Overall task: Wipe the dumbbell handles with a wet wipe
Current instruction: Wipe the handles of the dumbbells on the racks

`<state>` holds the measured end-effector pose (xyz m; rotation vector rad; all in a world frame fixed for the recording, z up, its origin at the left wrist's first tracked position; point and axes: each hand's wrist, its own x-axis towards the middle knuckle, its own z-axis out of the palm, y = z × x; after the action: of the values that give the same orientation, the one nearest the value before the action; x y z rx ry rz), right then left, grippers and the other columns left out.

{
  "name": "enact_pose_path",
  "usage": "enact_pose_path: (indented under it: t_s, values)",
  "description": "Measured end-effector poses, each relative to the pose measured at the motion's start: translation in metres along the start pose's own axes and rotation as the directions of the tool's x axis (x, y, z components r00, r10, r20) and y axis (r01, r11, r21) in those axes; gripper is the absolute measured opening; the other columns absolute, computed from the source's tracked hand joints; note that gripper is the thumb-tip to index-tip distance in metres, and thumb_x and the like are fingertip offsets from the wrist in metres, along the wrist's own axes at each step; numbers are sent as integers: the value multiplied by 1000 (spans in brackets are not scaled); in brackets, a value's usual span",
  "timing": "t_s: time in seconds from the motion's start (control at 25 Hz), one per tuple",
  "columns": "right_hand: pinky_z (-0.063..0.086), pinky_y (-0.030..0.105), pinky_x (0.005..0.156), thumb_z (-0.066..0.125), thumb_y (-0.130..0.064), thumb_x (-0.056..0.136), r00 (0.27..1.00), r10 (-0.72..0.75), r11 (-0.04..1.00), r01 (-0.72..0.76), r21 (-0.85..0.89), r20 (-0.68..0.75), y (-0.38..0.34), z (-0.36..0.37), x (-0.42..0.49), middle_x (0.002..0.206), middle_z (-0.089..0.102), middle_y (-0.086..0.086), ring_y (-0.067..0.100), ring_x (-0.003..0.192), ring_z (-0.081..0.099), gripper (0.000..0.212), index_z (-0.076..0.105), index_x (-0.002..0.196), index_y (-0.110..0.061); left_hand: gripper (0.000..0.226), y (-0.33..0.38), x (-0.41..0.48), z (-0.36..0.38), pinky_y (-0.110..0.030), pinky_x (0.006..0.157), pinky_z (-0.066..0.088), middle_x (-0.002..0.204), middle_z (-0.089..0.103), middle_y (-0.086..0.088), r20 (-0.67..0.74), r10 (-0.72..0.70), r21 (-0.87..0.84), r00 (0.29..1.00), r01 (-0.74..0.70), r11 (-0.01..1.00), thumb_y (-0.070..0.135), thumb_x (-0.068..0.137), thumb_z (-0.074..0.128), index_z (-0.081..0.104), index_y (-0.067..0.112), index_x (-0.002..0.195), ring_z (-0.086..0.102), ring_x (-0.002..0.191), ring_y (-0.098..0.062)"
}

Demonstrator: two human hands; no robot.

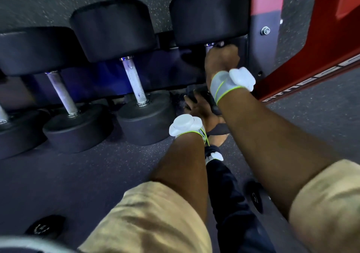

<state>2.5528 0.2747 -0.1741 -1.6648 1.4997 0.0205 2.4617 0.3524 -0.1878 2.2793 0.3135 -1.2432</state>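
Head view: we are gripping the rightmost dumbbell handle (pixel 209 47) with our right hand (pixel 222 61), fingers curling fully around it just below the upper head (pixel 208 13). A pale scrap, possibly the wet wipe (pixel 221 43), is showing above the knuckles. Our left hand (pixel 198 108) is resting against the lower head (pixel 200 92); whether its fingers are curling we cannot tell. The dumbbell is sitting beside the red frame (pixel 321 48).

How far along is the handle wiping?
In hand: the right hand grips the rightmost dumbbell's handle, and the left hand lies on its near head. The wipe is hidden. Done: cannot tell. Remaining: possibly the middle handle and the handle beside it. Both are bare, and nothing shows whether they were wiped.
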Motion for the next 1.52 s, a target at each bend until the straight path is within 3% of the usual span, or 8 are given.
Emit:
enact_pose_path:
  t_s: [0.28, 0.4, 0.56, 0.68, 0.84, 1.28, 1.44, 1.52]
  values:
    - [47, 36, 83, 53, -36, 89, 998, -55, 967, 56, -248, 10, 4, 0, 19, 112, 70, 14, 35, 109, 62, 37, 69, 106, -7, 131, -3, -4, -6, -55, 116, 23, 160, -4, -18, 68, 22, 102, 997, -29, 994, 48, 62, 87, 0, 18, 155, 15, 143, -47]
    - [46, 35, 79, 51, -26, 87, 908, -410, 871, 418, -260, 85, 26, -18, 10, 101, 73, 12, 35, 100, 64, 28, 73, 99, -12, 141, -1, -4, -9, -51, 118, 22, 160, -8, -15, 130, 2, 139, 992, -20, 990, 51, 56, 90, -6, 19, 155, 10, 146, -43]
    - [54, 37, 84, 39, -22, 85, 457, -790, 386, 889, -246, 410, 33, -44, 15, 126, 65, -8, 24, 106, 66, 48, 63, 125, -29, 145, 0, -5, -11, -49, 119, 21, 160, -9, -12, 119, 2, 124, 993, -16, 992, 50, 53, 92, -7, 20, 155, 8, 147, -41]
    - [52, 32, 54, 37, -20, 86, 42, -682, -284, 904, -318, 730, 24, -33, 27, 130, 62, -9, 29, 72, 70, 47, 61, 125, -28, 144, -2, -5, -9, -51, 119, 19, 160, -10, -14, 121, 19, 113, 992, -33, 993, 51, 54, 92, -6, 19, 155, 7, 146, -43]
    - [38, 21, 43, 44, -25, 86, 76, -565, -576, 676, -459, 821, 15, -43, 50, 78, 72, -6, 20, 51, 64, 32, 71, 103, -27, 144, -7, -3, -8, -52, 118, 20, 160, -11, -16, 122, 48, 97, 991, -61, 993, 50, 53, 92, -6, 19, 154, 6, 145, -46]
    - [44, 32, 63, 50, -11, 86, 441, -443, -312, 740, -595, 781, 6, -35, 3, 93, 72, 15, 36, 84, 69, 24, 69, 101, -9, 145, -3, -2, -10, -52, 119, 17, 160, -16, -19, 177, 1, 165, 984, -31, 986, 55, 61, 87, -17, 14, 153, 6, 146, -46]
    - [52, 26, 82, 54, -11, 81, 661, -299, 546, 710, -445, 688, -15, -37, -5, 96, 75, 5, 21, 98, 67, 28, 76, 96, -19, 127, 6, -5, -46, -43, 116, 26, 157, 20, -22, 144, 79, -39, 986, -74, 997, 40, 75, 82, -12, 3, 152, 24, 145, -34]
    - [50, 17, 76, 53, -9, 80, 748, -321, 776, 560, -291, 581, -29, -50, -21, 89, 75, -5, 6, 91, 66, 31, 78, 92, -23, 97, 19, -15, -85, -40, 107, 38, 144, 45, -19, 0, 168, -114, 986, -167, 979, 29, 84, 73, 8, 3, 151, 44, 133, -34]
